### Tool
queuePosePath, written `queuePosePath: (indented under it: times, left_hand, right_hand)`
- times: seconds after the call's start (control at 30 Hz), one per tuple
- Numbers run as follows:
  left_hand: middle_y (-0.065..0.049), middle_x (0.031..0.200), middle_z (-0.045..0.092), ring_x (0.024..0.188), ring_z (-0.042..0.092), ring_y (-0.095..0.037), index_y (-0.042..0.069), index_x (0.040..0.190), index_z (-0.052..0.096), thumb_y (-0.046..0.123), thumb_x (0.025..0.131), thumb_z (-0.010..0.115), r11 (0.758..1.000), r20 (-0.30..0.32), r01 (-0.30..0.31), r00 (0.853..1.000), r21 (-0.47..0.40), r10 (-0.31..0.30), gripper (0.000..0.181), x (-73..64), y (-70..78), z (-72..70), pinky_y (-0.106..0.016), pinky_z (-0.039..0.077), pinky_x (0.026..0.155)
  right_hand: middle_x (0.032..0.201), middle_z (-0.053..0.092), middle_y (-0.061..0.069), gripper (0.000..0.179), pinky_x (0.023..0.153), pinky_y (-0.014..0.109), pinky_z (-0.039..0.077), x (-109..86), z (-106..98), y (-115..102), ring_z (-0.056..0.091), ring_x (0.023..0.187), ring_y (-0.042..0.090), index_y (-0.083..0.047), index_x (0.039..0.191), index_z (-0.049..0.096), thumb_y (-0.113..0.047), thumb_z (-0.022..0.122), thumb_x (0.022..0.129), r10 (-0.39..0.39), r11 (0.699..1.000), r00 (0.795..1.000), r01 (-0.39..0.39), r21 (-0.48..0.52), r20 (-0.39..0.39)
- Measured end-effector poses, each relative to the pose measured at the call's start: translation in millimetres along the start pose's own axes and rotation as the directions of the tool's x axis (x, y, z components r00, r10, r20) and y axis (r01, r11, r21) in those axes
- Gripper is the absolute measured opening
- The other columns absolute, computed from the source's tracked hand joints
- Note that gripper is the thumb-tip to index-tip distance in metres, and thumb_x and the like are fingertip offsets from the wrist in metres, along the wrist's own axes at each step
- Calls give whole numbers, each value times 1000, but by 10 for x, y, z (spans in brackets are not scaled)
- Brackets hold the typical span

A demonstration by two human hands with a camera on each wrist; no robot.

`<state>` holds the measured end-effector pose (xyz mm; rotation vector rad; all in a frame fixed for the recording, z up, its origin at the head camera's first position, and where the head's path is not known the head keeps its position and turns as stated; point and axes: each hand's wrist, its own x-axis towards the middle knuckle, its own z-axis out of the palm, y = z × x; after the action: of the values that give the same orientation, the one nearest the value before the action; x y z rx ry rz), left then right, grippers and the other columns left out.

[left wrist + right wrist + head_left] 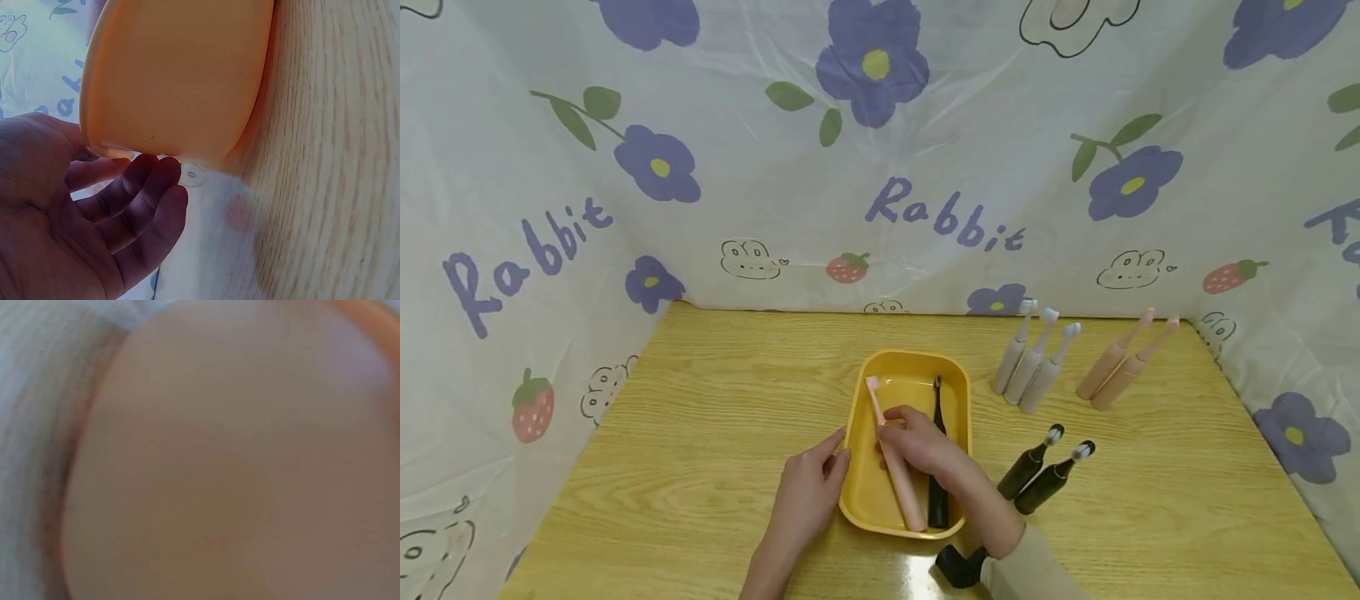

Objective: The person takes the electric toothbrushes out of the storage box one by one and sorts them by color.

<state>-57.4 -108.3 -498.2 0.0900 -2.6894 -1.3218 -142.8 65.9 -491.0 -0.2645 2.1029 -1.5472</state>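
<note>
A yellow tray (pixel 913 357) sits on the table in the head view. Inside it lie a pink electric toothbrush (pixel 906 498) and, to the right, a black electric toothbrush (pixel 937 507). My right hand (pixel 917 437) pinches the pink toothbrush near its neck, hiding part of its body. At the left side of the tray, my left hand (pixel 808 483) grips the rim, thumb at the edge. From the left wrist view, curled fingers (pixel 165 172) of the left hand lie against the tray's outer wall (pixel 181 75). Blurred skin fills most of the right wrist view.
Right of the tray stand several grey-white toothbrushes (pixel 1032 375), two pink toothbrushes (pixel 1116 375) and two black toothbrushes (pixel 1047 483). A black strapped object (pixel 958 567) shows by the right sleeve (pixel 1030 571). A printed cloth (pixel 775 183) encloses the wooden table (pixel 700 467).
</note>
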Motion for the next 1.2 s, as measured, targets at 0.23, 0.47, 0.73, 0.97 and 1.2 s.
queuePosePath:
  times: [0.23, 0.47, 0.73, 0.97, 1.2]
  left_hand:
    - [1, 74, 64, 60, 52, -9, -2, 137, 64, 10, 102, 62, 1000, -1, -1, 1000, -22, 1, 37, 4, -11, 3, -24, 44, 52]
    - [-2, 77, 66, 61, 54, -9, -3, 137, 64, 9, 102, 62, 999, -1, -6, 1000, -31, 6, 37, 7, -13, 8, -24, 47, 53]
    - [0, 76, 65, 60, 53, -9, -3, 136, 64, 8, 102, 62, 1000, -3, -12, 1000, -17, 12, 37, 6, -8, 3, -24, 46, 52]
    - [0, 76, 65, 59, 54, -8, -3, 136, 64, 8, 101, 62, 1000, 0, -10, 1000, -23, 10, 37, -2, -5, 5, -24, 47, 52]
    - [1, 75, 63, 57, 52, -8, -4, 137, 62, 8, 102, 61, 999, 12, -18, 1000, -29, 18, 37, -9, -3, -2, -24, 46, 50]
  right_hand:
    - [96, 66, 17, 45, 70, 37, 54, -91, 9, 13, 66, 75, 26, 11, 142, 44, -6, 55, 102, -72, 997, 994, 73, -10, 81]
    - [112, 66, 17, 44, 74, 39, 56, -263, -9, -60, 68, 84, 24, 5, 140, 51, -3, 61, 98, -196, 972, 981, 194, -134, 1]
    - [119, 65, 12, 39, 80, 41, 55, -579, 40, -221, 65, 99, 25, -1, 138, 55, -6, 64, 100, -379, 899, 910, 319, -301, -169]
    - [120, 67, 8, 39, 74, 30, 58, -916, 6, -410, 68, 99, 24, -6, 134, 59, -3, 69, 97, -451, 885, 860, 396, -244, -240]
    - [116, 68, 8, 43, 75, 28, 58, -1233, -108, -583, 68, 102, 25, -9, 134, 59, 4, 70, 94, -449, 893, 860, 433, -121, -240]
